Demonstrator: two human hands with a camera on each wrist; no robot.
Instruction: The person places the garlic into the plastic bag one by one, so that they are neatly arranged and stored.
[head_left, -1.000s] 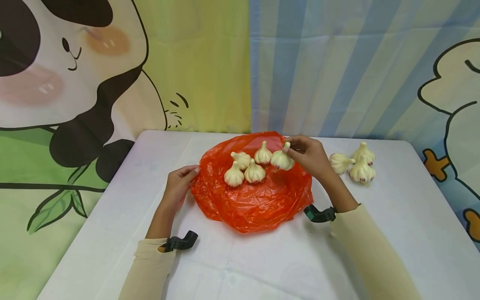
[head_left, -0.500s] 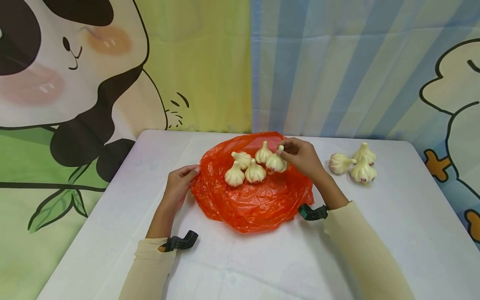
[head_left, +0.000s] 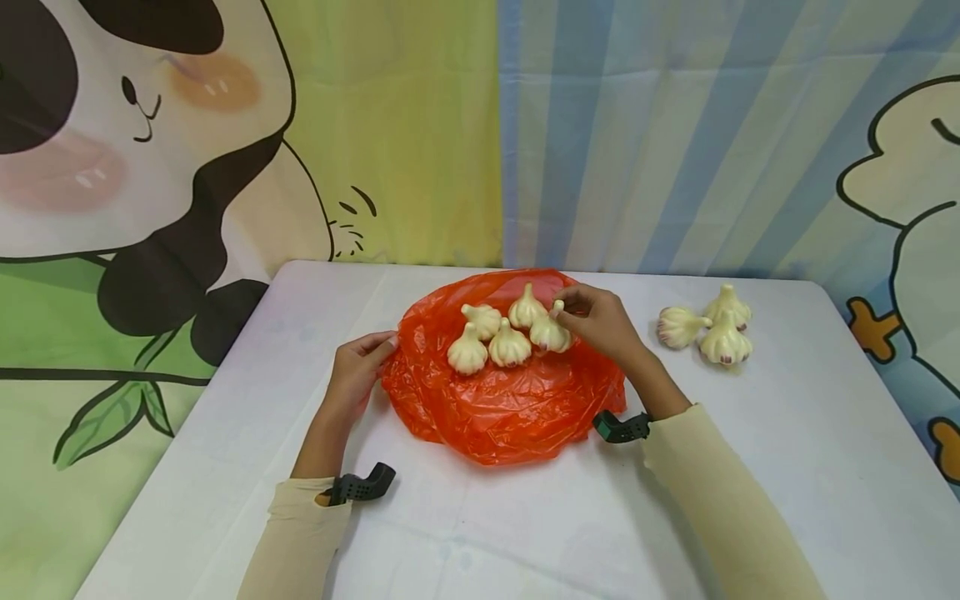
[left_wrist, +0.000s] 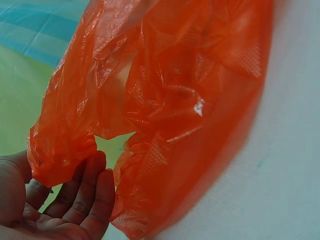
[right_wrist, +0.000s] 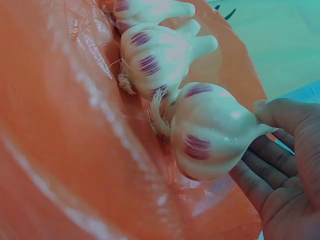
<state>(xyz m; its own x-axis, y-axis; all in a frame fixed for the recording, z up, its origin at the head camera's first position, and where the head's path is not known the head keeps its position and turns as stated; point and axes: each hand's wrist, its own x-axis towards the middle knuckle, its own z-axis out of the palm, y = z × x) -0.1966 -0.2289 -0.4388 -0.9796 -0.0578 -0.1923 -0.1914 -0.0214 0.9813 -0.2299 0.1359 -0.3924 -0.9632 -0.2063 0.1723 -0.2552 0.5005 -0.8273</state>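
- Above the right half of the red bag (head_left: 495,417), in the head view, the right hand (head_left: 600,321) holds a garlic bulb (head_left: 551,335) by its stem, thumb and finger closed together on it. The bulb hangs below and slightly left of the fingertips, its long axis near upright, stem up. Four more bulbs (head_left: 510,343) sit on the bag just to its left; three others (head_left: 725,340) lie on the desk (head_left: 450,533), well to the right, on the right hand's side. The left hand (head_left: 358,367) is at the bag's left edge, apart from every bulb.
- In the left wrist view, a fold of the bag runs between thumb and fingers, lightly pinched; the remaining fingers are loosely bent. No bulb is clearly visible here.
- In the right wrist view, the held bulb's axis runs from the fingers toward the bag, stem in the pinch, roots pointing away. Its body is right beside the next bulb; whether they touch, or whether the bag bears its weight, cannot be told.
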